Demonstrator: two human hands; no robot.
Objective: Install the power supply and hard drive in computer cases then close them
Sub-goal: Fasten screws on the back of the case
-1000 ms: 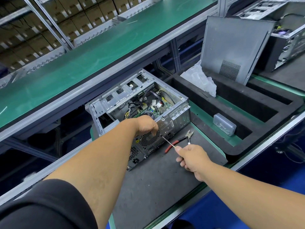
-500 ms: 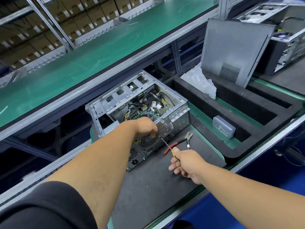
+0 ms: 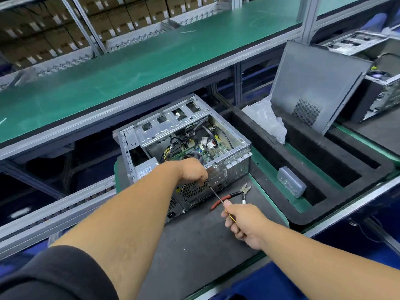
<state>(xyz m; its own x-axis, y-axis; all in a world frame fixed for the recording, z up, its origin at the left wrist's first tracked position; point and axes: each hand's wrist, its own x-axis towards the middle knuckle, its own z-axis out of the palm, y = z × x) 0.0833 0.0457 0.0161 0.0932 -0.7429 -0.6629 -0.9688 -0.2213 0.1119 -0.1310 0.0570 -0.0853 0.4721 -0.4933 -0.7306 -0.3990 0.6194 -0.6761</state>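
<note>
An open computer case [image 3: 236, 163] lies on its side on the grey mat, its rear panel facing me. A power supply [image 3: 145, 169] with a white label sits in its near-left corner. My left hand [image 3: 192, 172] rests on the rear panel's top edge, fingers curled down around the tip of a screwdriver [image 3: 216, 194]. Whatever sits between those fingers is hidden. My right hand [image 3: 244, 221] grips the screwdriver's yellow handle and points the thin shaft up-left at the panel. The grey side panel [image 3: 318, 87] leans upright at the right.
Red-handled cutting pliers [image 3: 238, 193] lie on the mat just right of the case. A black foam tray [image 3: 270, 169] holds a small clear plastic box [image 3: 292, 184] and a crumpled plastic bag [image 3: 266, 120]. Another case [image 3: 381, 87] stands far right. A green shelf runs overhead.
My right hand has drifted slightly left and toward me with the screwdriver. My left hand has stayed on the rear panel.
</note>
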